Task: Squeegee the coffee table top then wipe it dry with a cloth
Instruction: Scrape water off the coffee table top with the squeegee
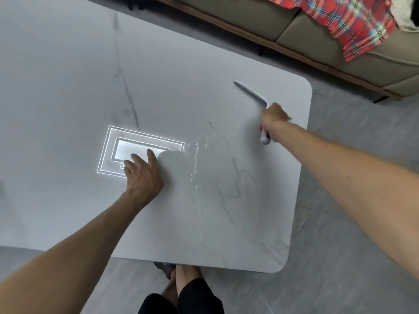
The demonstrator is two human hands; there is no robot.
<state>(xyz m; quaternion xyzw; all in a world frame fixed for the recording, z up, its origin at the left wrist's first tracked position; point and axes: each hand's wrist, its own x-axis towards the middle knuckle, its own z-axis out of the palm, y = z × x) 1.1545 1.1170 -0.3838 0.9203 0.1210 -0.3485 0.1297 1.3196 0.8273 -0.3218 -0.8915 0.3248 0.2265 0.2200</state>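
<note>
Coffee table top looking like smooth grey-veined marble, glossy and reflecting a ceiling light, wet streaks glistening, squeegee appearing as pale plastic, blurred, sofa showing matt upholstery, plaid cloth draping soft.

I'm seeing a pale grey coffee table top veined in darker grey, a white squeegee, a grey-beige sofa — and a cloth showing red plaid with blue-green stripes.
</note>
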